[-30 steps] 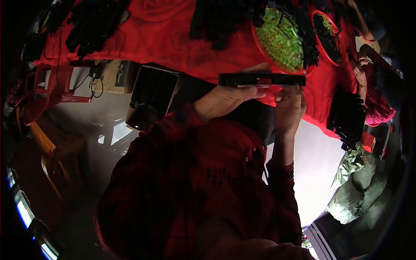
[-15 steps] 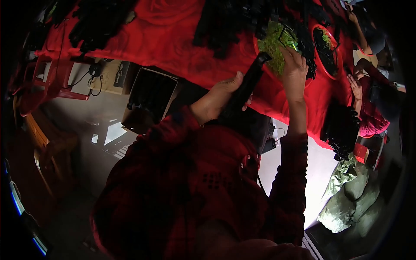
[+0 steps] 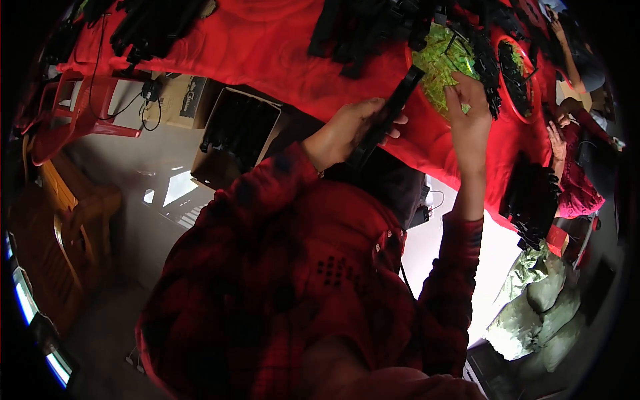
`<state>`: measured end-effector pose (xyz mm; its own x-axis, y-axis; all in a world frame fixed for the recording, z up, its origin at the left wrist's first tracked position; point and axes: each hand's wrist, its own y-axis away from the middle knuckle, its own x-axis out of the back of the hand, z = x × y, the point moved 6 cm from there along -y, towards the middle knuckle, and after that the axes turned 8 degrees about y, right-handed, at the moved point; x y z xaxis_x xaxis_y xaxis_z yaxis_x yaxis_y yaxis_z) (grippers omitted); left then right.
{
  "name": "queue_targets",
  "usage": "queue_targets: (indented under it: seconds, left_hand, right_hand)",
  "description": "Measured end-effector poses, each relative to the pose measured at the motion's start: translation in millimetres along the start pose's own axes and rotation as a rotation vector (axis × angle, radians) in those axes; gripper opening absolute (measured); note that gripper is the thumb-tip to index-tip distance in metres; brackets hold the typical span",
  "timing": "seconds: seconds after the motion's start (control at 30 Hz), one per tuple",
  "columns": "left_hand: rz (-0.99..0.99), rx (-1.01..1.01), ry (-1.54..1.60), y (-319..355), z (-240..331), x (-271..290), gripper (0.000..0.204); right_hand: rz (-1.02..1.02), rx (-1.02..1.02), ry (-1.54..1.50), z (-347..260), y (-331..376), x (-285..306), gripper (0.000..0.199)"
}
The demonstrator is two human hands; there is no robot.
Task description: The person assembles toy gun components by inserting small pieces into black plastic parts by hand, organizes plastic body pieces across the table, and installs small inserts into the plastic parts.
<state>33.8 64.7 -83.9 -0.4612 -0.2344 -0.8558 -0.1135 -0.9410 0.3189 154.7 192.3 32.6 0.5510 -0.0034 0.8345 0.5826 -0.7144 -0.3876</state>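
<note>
My left hand [image 3: 353, 128] is wrapped round a long, narrow black part [image 3: 389, 113], which tilts up to the right above the table's near edge. My right hand [image 3: 471, 110] is just right of it, at the near right side of a bowl of small yellow-green pieces [image 3: 437, 70]. Its thumb and forefinger are bent together in a pinch; whatever lies between the fingertips is too small to make out. Beyond the bowl and to its right lie more black parts [image 3: 490, 67].
A red cloth [image 3: 280, 73] covers the table. Right of the bowl stands a red-rimmed basin [image 3: 531, 110] of black pieces. Black parts fill a cardboard box [image 3: 239, 130] below the table edge. A red plastic chair [image 3: 87, 123] stands left. A co-worker's hand [image 3: 557, 140] is at the right.
My right hand has drawn back a little from the green pieces, its fingers now more curled. The black part in my left hand is turned somewhat. The whole view has shifted slightly.
</note>
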Motion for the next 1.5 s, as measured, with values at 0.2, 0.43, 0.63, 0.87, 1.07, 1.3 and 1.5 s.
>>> queue_targets:
  seconds: [0.2, 0.43, 0.63, 0.87, 1.07, 1.3, 1.5]
  left_hand:
    - [0.044, -0.005, -0.001, 1, 2, -5, 0.041]
    - [-0.043, -0.021, 0.017, -2, -1, -6, 0.038]
    - [-0.065, -0.036, 0.080, -7, -6, -3, 0.037]
    - [-0.045, -0.043, 0.094, -6, -6, -6, 0.035]
    - [-0.043, -0.057, 0.093, -6, -8, -4, 0.033]
    - [0.036, -0.122, 0.104, -8, -8, -2, 0.029]
    - [-0.041, -0.057, 0.160, -9, -12, -2, 0.027]
  right_hand:
    - [-0.170, -0.093, -0.511, -40, 17, -2, 0.010]
    - [-0.209, -0.035, -0.298, -42, 24, -17, 0.011]
    - [-0.172, 0.010, -0.123, -49, 28, -21, 0.012]
    - [-0.086, -0.139, -0.237, -41, 36, -27, 0.010]
    - [-0.106, -0.177, -0.232, -38, 43, -33, 0.011]
    - [0.013, 0.180, 0.256, -67, 49, -24, 0.016]
    - [0.081, -0.024, 0.078, -53, 57, -20, 0.016]
